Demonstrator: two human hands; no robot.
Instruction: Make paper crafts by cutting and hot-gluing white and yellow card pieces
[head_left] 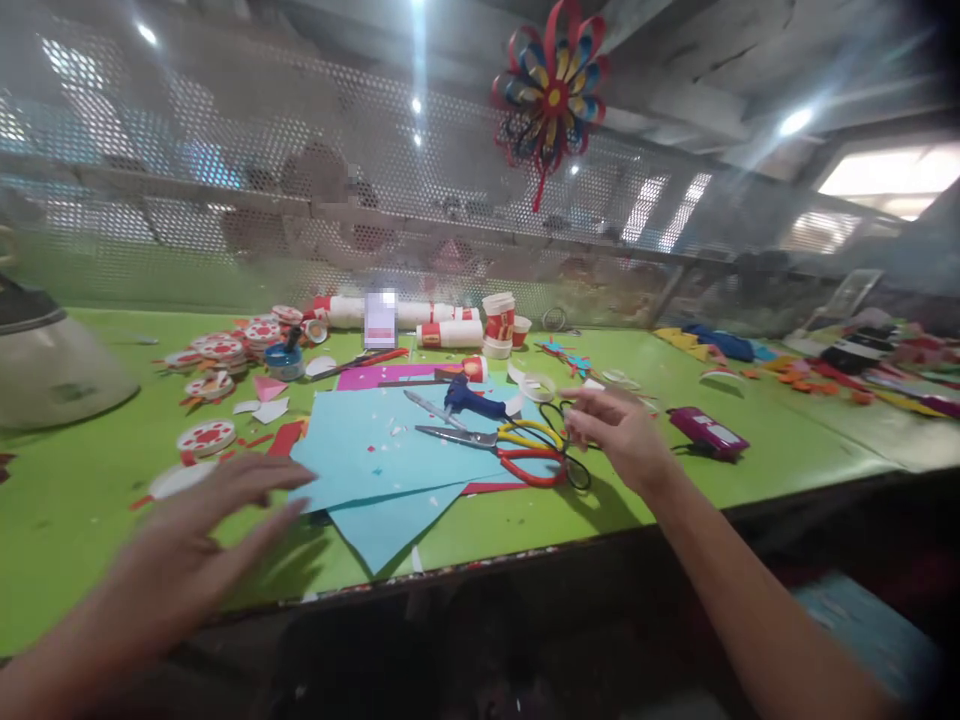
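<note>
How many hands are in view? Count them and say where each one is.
2. The left hand is by the left edge of the blue paper; the right hand is beside the handles of the scissors. No other hand shows.

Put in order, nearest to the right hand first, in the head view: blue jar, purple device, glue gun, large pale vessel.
1. Purple device, just right of the right hand.
2. Glue gun, left, over light blue paper.
3. Blue jar, farther left.
4. Large pale vessel, far left.
</note>
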